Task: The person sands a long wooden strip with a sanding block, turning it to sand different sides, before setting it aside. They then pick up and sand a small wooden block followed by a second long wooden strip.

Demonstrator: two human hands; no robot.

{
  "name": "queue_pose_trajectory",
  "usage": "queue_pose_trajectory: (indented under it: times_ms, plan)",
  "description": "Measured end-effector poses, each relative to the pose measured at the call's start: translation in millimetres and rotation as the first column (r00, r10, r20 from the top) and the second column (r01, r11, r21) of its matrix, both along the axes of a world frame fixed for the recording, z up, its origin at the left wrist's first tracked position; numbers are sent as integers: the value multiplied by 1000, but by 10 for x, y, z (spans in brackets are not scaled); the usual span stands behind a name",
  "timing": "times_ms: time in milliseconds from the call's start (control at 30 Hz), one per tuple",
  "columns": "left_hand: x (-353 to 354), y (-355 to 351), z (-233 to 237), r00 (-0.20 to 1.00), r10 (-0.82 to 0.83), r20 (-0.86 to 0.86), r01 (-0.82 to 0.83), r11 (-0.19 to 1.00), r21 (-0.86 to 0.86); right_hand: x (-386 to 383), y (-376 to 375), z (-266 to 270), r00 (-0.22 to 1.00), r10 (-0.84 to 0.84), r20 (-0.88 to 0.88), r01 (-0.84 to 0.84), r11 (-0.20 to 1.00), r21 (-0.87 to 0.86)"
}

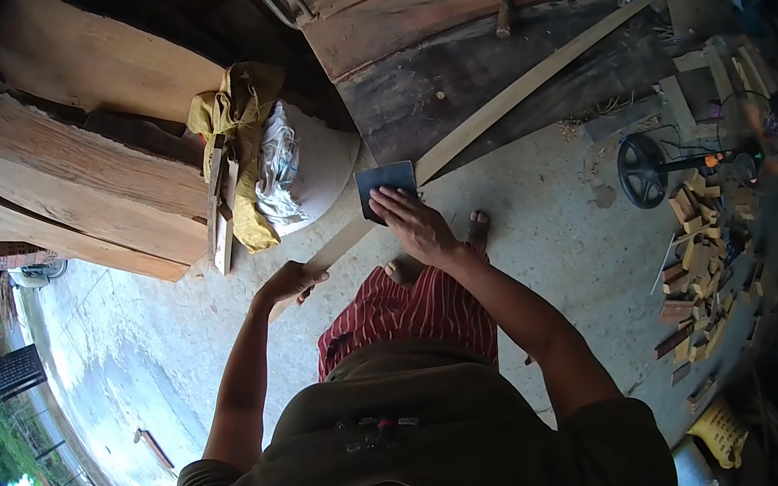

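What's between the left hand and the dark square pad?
In the head view, a bare stretch of wooden strip runs from the left hand to the pad.

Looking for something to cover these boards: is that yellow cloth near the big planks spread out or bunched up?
Bunched up: the yellow cloth lies in creased folds beside the crumpled white bundle.

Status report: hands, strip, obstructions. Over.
Left hand grips wooden strip near one end. Right hand flat on dark pad over strip. No obstruction seen.
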State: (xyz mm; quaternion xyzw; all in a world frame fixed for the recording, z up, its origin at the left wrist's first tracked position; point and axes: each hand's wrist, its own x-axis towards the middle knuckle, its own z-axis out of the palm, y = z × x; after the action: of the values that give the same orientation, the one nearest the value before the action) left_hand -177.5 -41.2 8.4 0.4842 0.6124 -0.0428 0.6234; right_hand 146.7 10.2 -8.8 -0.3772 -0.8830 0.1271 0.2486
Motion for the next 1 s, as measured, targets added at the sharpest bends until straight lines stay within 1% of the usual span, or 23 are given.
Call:
queue_pose_trajectory:
  times_ms: [33, 67, 133, 167, 200, 233, 267, 333, 367, 400, 433, 500, 533, 600, 633, 700, 733, 767, 800, 867, 900, 933, 1000]
  plan:
    - [-71, -16, 51, 998, -11, -70, 12, 1000, 18, 81, 101, 42, 1000, -8, -12, 8, 1000, -2]
    - [-108, -44, 75, 997, -3, -71, 3, 1000, 14, 229, 259, 82, 1000, -13, -24, 13, 1000, -9]
    - [-131, -109, 244, 931, 14, -366, 142, 907, 397, 695, 717, 270, 968, -250, -28, 251, 958, 137]
    - [-237, -169, 103, 923, 62, -380, 174, 814, 555, 974, 1019, 194, 924, -382, -16, 380, 911, 158]
    - [-208, -190, 137, 920, 72, -385, 170, 812, 558, 1274, 1308, 119, 870, -492, -9, 486, 856, 174]
    - [-151, -196, 185, 869, 77, -489, 234, 807, 542, 1468, 1452, 163, 768, -640, -23, 640, 765, 68]
    - [-128, -182, 228, 806, 79, -587, 300, 800, 519, 1631, 1540, 175, 724, -689, 42, 689, 724, 7]
    - [-186, -204, 51, 765, 79, -639, 326, 808, 490, 1510, 1413, 57, 719, -694, -28, 692, 712, 116]
    - [-171, -179, 99, 762, 84, -642, 332, 801, 499, 1323, 1258, 49, 762, -646, -34, 646, 756, 106]
    - [-132, -186, 130, 762, 88, -641, 330, 800, 501, 1094, 1052, 98, 843, -538, 12, 532, 837, 132]
    - [-125, -182, 101, 761, 94, -642, 318, 808, 496, 819, 810, 188, 913, -409, 12, 407, 911, 62]
    - [-142, -208, 81, 769, 117, -628, 294, 808, 510, 397, 422, 129, 997, -76, 32, 75, 997, 25]
    - [-113, -224, 102, 767, 118, -631, 294, 809, 508, 304, 342, 141, 998, -14, 56, 12, 999, 45]
    - [-84, -241, 152, 750, 170, -640, 296, 779, 553, 489, 521, 177, 1000, -7, -2, 7, 1000, -9]
    - [-87, -258, 124, 739, 191, -646, 290, 775, 562, 689, 723, 117, 997, -75, -36, 75, 997, -13]
    - [-62, -272, 122, 743, 204, -638, 282, 769, 574, 1290, 1211, 98, 947, -311, 81, 300, 946, 124]
    - [-41, -262, 129, 744, 217, -632, 279, 758, 589, 1610, 1471, 46, 909, -416, 32, 412, 908, 80]
    - [-27, -238, 162, 723, 178, -668, 272, 815, 511, 1871, 1673, 102, 867, -495, 60, 493, 869, 34]
    - [-14, -230, 166, 717, 186, -672, 270, 815, 513, 2057, 1833, 158, 819, -567, 89, 570, 821, -12]
    - [72, -241, 142, 792, 254, -556, 294, 638, 711, 2230, 2024, 94, 800, -586, 131, 589, 808, 15]
    - [194, -182, 178, 793, 246, -557, 270, 678, 683, 2238, 2046, 15, 803, -586, 111, 581, 811, 70]
    - [342, -106, 184, 809, 239, -537, 295, 625, 722, 2205, 2028, -34, 805, -584, 108, 580, 812, 66]
    - [674, 68, 154, 808, 260, -528, 282, 617, 735, 2167, 2008, -92, 770, -636, 43, 627, 767, 137]
